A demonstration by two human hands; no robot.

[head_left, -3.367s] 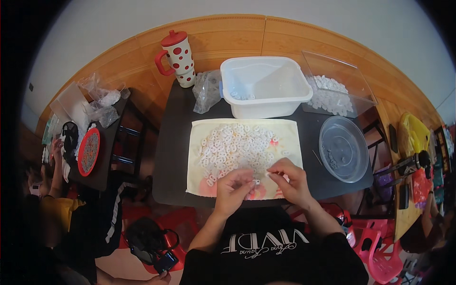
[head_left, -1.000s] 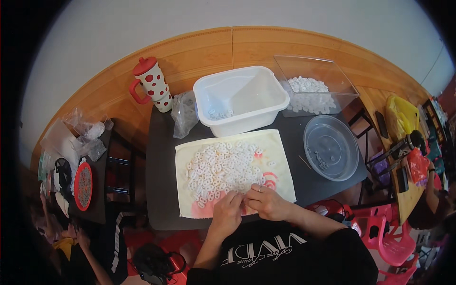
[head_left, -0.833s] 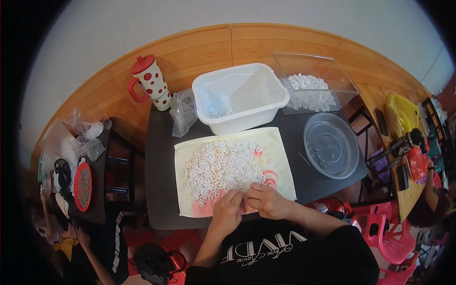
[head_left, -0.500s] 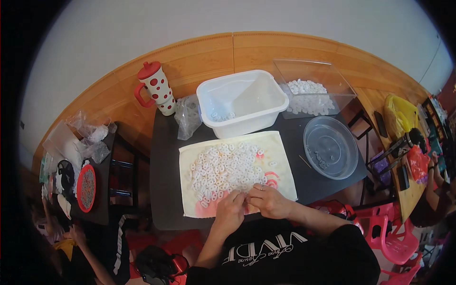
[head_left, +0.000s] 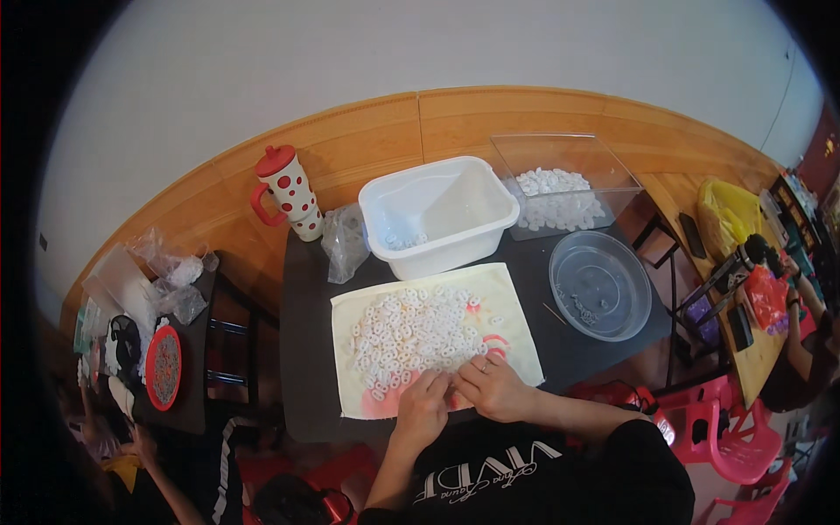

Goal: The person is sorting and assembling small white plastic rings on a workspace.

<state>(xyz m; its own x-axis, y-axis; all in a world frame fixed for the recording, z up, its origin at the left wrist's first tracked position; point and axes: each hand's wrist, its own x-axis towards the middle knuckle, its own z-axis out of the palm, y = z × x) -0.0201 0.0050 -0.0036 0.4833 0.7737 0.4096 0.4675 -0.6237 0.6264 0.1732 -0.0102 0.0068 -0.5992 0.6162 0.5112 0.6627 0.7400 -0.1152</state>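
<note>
On the black counter (head_left: 302, 350), small white rings (head_left: 411, 337) lie heaped on a pale cloth (head_left: 350, 367), just beyond both hands. Left hand (head_left: 423, 407) and right hand (head_left: 492, 389) rest together at the cloth's near edge, fingers pinched on rings; how tight each grip is, I cannot tell.

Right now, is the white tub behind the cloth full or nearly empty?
Nearly empty: the white tub shows bare floor and walls, with only a few small white pieces at its near-left corner.

a person wearing a black short-sleeved t-shirt (head_left: 525, 477) with white lettering across the chest, forearms bare, left hand (head_left: 422, 408) and right hand (head_left: 495, 388) ungloved.
</note>
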